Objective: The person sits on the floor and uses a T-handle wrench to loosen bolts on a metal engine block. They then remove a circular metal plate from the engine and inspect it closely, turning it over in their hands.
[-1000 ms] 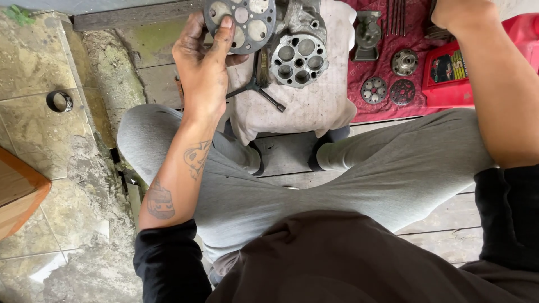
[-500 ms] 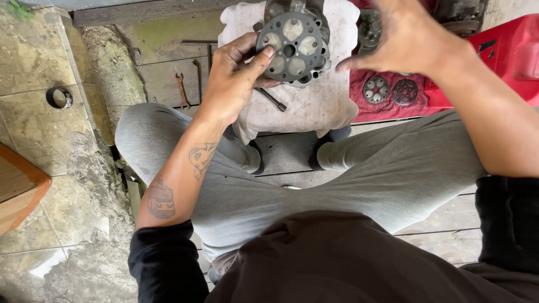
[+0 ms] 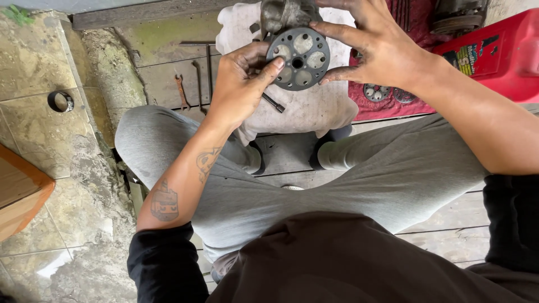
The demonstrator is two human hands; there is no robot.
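My left hand (image 3: 238, 87) is curled around the near-left rim of a round grey metal disc (image 3: 298, 59), thumb pressed on its face and the fingers tucked behind. My right hand (image 3: 382, 47) is spread wide, fingertips touching the disc's right and upper rim, so I hold it between both hands, raised above a dirty white cloth (image 3: 306, 109) that lies on the plank floor (image 3: 281, 151) beyond my knees. The disc has one dark centre hole and six larger round openings around it. Behind it a grey metal housing (image 3: 281, 14) stands at the cloth's far edge, partly hidden by the disc.

A thin dark rod (image 3: 273, 103) lies on the cloth just below my left thumb. On the planks left of the cloth lie two slim wrenches (image 3: 181, 92) side by side. At the far right stands a red plastic can (image 3: 499, 53) with a yellow and dark label on its side, beside a red cloth (image 3: 387, 101) carrying two small gear-like discs (image 3: 375, 91). One black ring (image 3: 60, 101) sits on the stone tiles (image 3: 33, 129) at the left.
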